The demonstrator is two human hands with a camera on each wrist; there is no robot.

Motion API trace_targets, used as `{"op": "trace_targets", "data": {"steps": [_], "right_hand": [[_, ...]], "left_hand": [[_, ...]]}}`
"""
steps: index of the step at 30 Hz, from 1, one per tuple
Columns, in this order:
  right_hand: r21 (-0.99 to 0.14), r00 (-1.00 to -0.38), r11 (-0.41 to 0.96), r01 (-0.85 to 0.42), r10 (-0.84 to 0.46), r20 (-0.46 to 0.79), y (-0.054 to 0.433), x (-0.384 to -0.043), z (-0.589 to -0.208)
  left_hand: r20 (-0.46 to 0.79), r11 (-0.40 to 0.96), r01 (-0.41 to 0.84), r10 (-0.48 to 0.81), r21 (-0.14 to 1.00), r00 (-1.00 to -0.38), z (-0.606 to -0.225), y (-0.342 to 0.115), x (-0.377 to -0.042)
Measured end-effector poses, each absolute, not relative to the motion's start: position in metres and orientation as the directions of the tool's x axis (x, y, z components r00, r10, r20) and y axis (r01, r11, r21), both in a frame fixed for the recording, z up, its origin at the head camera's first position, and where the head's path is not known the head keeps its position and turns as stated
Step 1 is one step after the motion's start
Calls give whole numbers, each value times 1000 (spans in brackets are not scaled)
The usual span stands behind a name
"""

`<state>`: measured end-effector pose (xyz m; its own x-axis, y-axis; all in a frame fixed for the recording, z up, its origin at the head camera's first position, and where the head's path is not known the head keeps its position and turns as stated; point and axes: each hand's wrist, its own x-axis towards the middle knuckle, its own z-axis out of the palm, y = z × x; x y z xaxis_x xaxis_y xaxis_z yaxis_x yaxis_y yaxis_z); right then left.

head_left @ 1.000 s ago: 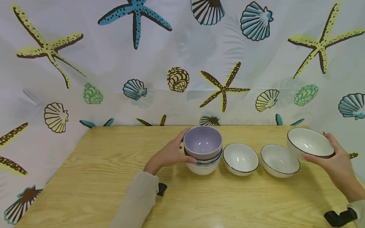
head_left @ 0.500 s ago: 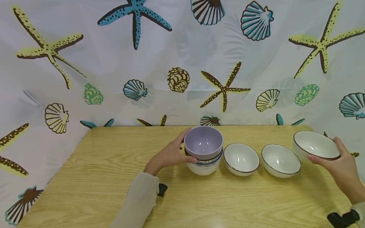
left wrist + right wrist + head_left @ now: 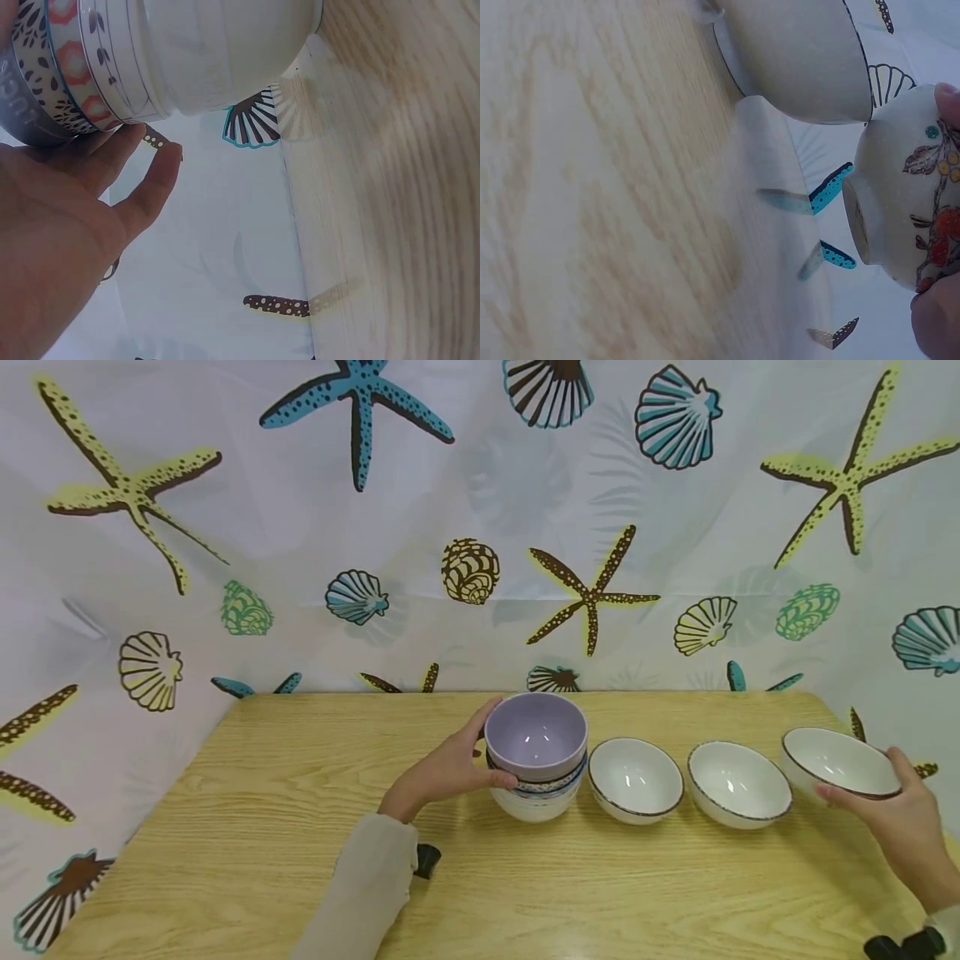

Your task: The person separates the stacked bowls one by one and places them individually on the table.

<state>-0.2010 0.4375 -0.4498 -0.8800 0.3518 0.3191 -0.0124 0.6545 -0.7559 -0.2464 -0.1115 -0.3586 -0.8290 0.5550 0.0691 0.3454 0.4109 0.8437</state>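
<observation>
My left hand [image 3: 442,768] grips the side of a stack of nested bowls, thumb in front and fingers behind. A lilac bowl [image 3: 536,735] tops the stack; below it the left wrist view shows a patterned bowl [image 3: 75,52] and a plain white lower bowl [image 3: 232,45]. My right hand [image 3: 900,810] holds a white bowl with a dark rim [image 3: 840,762] at the right, slightly tilted. Painted red fruit and leaves cover that bowl's outside [image 3: 900,187] in the right wrist view, where its foot shows. Between the hands stand two white dark-rimmed bowls, one left [image 3: 636,781] and one right [image 3: 738,785].
Everything stands on a light wooden table [image 3: 247,810]. Behind and beside it hangs a white cloth [image 3: 420,518] printed with starfish and shells. A dark wrist device [image 3: 427,861] sits at the left sleeve.
My right hand has carried its white bowl to the right and lowered it towards the table. The left hand and the stack have stayed in place.
</observation>
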Motion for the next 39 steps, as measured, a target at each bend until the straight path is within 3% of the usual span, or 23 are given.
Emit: {"op": "trace_targets", "data": {"steps": [4,10,17,39], "right_hand": [[-772,-884,634,48,387,263,430,-192,-445],[-751,-867,659,33,393,307,422,-183,-437],[-769,-884,636,67,396,250,402,-168,-419],[-774,-905,616,146,400,148,402,-169,-423]], "left_hand": [[72,405,347,559,846,-826,-359,-111,-246],[71,418,349,551,839,-831,-361,-112,-245],[70,431,351,545,831,-836,-361,-112,-244],[60,459,343,527,820,-848,-358,-111,-244]]}}
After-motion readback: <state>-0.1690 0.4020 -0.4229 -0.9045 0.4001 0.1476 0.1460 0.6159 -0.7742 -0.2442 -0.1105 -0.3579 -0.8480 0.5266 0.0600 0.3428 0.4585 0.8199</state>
